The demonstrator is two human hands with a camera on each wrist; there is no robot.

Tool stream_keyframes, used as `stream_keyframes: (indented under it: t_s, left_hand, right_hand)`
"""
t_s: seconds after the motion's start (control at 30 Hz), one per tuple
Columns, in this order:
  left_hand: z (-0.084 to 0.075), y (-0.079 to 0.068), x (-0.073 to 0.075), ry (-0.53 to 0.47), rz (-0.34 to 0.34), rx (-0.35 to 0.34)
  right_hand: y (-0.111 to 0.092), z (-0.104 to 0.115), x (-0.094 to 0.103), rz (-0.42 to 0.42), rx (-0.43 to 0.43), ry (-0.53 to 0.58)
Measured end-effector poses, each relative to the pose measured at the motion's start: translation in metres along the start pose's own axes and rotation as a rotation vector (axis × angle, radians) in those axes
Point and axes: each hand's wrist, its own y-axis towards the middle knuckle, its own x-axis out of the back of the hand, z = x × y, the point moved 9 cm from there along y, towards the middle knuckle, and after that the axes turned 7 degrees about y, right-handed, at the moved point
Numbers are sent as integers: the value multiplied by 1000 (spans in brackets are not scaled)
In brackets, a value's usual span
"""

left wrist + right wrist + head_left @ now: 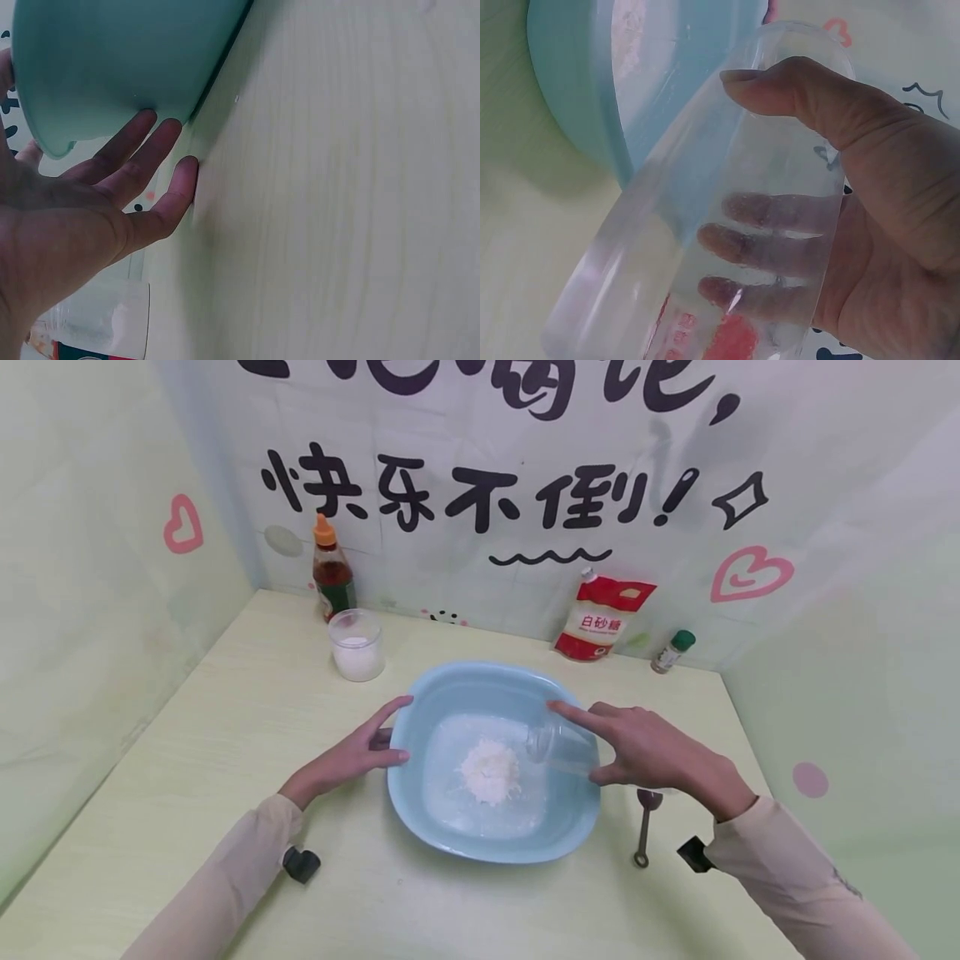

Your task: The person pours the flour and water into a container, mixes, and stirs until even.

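A light blue basin (495,850) sits on the table with a mound of white powder (489,772) on its floor. At the left side, my left hand (354,750) holds the rim, its thumb lapping over the edge. The left wrist view has its other fingers (142,161) spread under the outer wall, fingertips close to the table. My right hand (656,747) grips a clear cup (727,161), thumb on one side and fingers seen through the other. This cup tilts in over the basin's right side, its mouth towards the powder.
At the back left stand a sauce bottle (333,581) with an orange cap and a clear jar (358,653) of white contents. A red pouch (600,620) and a small green-capped bottle (672,653) line the back right. Right of the basin lies a dark spoon (643,835).
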Motion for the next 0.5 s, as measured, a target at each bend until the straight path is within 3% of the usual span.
stream_keyframes:
  t_s: [0.27, 0.5]
  left_hand:
    - [-2, 1, 0, 12, 2, -10]
    - [0, 1, 0, 10, 1, -2]
  right_hand:
    - [8, 11, 4, -55, 94, -150]
    - [15, 19, 6, -88, 151, -191]
